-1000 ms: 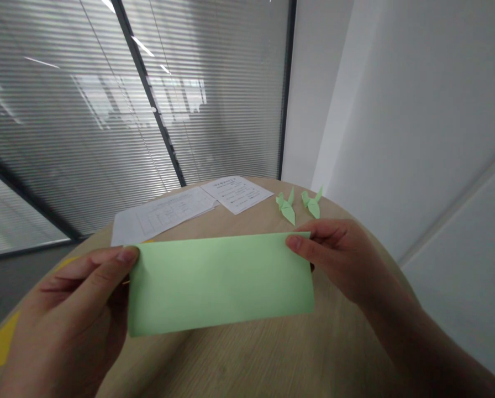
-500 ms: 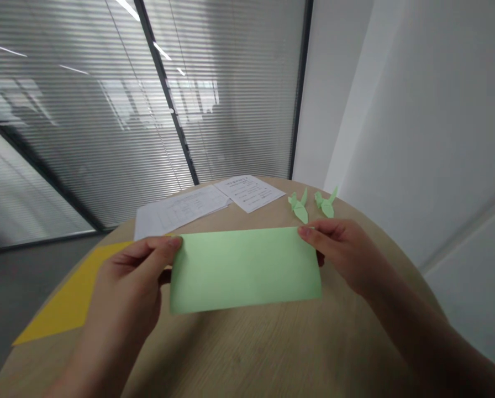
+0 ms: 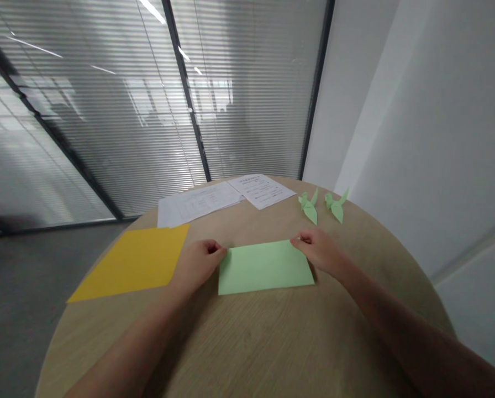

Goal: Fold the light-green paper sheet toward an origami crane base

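A light green sheet of paper (image 3: 266, 268), a wide rectangle, is stretched between my two hands low over the wooden table; whether it rests on the surface I cannot tell. My left hand (image 3: 200, 261) pinches its far left corner between thumb and fingers. At the far right corner, my right hand (image 3: 317, 250) has the same kind of pinch. Beyond the right hand stand two folded green paper birds, one (image 3: 309, 207) nearer the middle and another (image 3: 336, 207) to its right.
A yellow sheet (image 3: 135, 260) lies left of my left hand. White printed pages (image 3: 200, 203) and another printed page (image 3: 262, 190) are at the back of the round table (image 3: 247, 342). Glass panels with blinds (image 3: 247, 99) and a white wall (image 3: 438, 138) stand behind.
Both hands have moved forward and down with the green paper, away from me toward the tabletop. The view has shifted, so more of the yellow sheet shows.
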Demonstrator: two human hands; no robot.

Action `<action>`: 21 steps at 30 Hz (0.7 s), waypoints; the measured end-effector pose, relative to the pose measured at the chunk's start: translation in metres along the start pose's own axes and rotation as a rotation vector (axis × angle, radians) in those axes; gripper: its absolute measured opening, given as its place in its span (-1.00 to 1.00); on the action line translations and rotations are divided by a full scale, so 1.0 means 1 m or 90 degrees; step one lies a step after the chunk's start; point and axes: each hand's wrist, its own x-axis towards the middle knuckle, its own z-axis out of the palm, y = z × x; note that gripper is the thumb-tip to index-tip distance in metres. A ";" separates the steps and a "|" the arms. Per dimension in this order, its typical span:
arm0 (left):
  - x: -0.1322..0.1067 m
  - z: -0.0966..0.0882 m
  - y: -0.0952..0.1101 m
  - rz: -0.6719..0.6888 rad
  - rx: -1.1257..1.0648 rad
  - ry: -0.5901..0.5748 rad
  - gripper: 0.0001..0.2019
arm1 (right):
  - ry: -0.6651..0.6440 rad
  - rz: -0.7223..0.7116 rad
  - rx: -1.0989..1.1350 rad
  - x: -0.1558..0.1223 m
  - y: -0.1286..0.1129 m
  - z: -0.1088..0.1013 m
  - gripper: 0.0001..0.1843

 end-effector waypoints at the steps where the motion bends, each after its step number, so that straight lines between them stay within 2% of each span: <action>1: 0.000 0.002 0.000 0.004 0.038 -0.009 -0.73 | -0.005 0.009 -0.022 0.001 0.001 0.003 -0.66; 10: -0.019 0.011 0.023 0.004 0.230 -0.011 -0.75 | 0.010 0.025 -0.147 -0.006 -0.002 0.017 -0.76; 21: -0.015 0.018 0.019 0.020 0.287 -0.007 -0.72 | 0.057 -0.051 -0.220 -0.012 -0.002 0.026 -0.83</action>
